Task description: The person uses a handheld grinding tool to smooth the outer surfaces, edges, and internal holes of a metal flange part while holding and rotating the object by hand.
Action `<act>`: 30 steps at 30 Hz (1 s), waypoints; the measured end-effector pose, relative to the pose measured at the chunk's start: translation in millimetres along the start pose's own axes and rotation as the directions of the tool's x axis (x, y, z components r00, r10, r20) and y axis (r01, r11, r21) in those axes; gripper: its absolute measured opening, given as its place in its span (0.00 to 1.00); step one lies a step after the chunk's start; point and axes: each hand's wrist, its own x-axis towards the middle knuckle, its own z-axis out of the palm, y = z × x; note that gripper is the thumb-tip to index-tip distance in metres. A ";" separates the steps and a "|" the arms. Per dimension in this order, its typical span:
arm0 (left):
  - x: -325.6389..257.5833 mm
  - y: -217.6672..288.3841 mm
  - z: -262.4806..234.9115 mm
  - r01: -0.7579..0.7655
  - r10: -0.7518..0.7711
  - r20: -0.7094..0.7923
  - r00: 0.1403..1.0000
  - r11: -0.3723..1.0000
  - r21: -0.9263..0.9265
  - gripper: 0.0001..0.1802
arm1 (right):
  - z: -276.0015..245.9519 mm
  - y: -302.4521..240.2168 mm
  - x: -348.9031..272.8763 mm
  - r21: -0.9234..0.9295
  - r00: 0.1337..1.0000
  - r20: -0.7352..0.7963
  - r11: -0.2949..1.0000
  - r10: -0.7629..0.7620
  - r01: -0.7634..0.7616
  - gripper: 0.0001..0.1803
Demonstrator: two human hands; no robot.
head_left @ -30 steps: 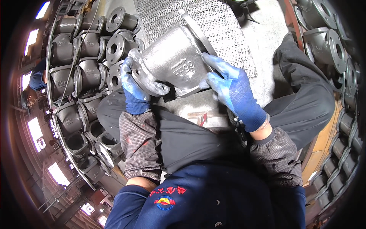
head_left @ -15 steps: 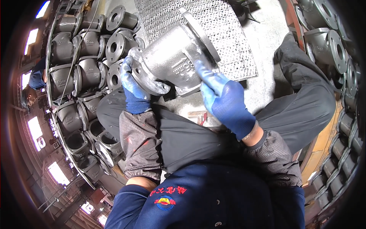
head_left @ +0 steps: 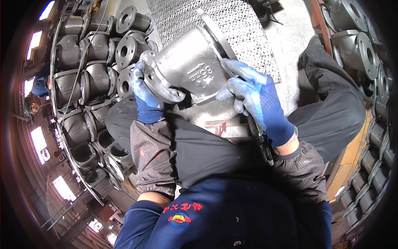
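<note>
A grey metal valve body (head_left: 182, 62) with round bolt flanges is tilted in front of me, with raised markings and an arrow on its side. My left hand (head_left: 145, 89), in a blue work glove, is closed on the rim of its lower left flange. At the fitting's right side is my gloved right hand (head_left: 255, 95), its forefinger stretched toward the far flange and its other fingers curled. A slim dark tool (head_left: 262, 143) runs back from under that palm toward my wrist. Its front end is hidden by the fingers.
Similar grey flanged fittings (head_left: 97, 79) are stacked at the left, and more fittings (head_left: 352, 50) stand at the right. A patterned metal plate (head_left: 257, 50) lies on the floor beyond the valve body. Another person (head_left: 40, 83) is at the far left.
My right hand has shifted right and turned, baring the raised markings on the valve body. The dark tool now shows below that hand. My left hand and the valve body have barely moved.
</note>
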 end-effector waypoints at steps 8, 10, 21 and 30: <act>0.6 1.9 -1.1 0.011 -0.014 -0.023 1.000 0.996 -0.093 0.22 | 3.5 -1.5 -2.6 0.140 0.994 -0.037 0.985 0.104 -0.098 0.24; 1.1 2.8 -2.5 0.033 -0.034 -0.014 0.999 0.994 -0.102 0.22 | 3.0 -2.0 -1.8 0.114 0.995 -0.029 0.989 0.100 -0.096 0.24; -0.8 4.9 2.9 0.048 -0.049 -0.009 0.999 0.992 -0.117 0.23 | -7.0 20.3 7.7 -0.384 0.969 0.095 0.890 -0.228 0.247 0.23; -8.8 11.3 16.2 0.074 -0.073 0.013 0.997 0.994 -0.076 0.24 | 6.3 8.5 2.9 -0.053 0.996 -0.004 0.994 -0.092 0.091 0.22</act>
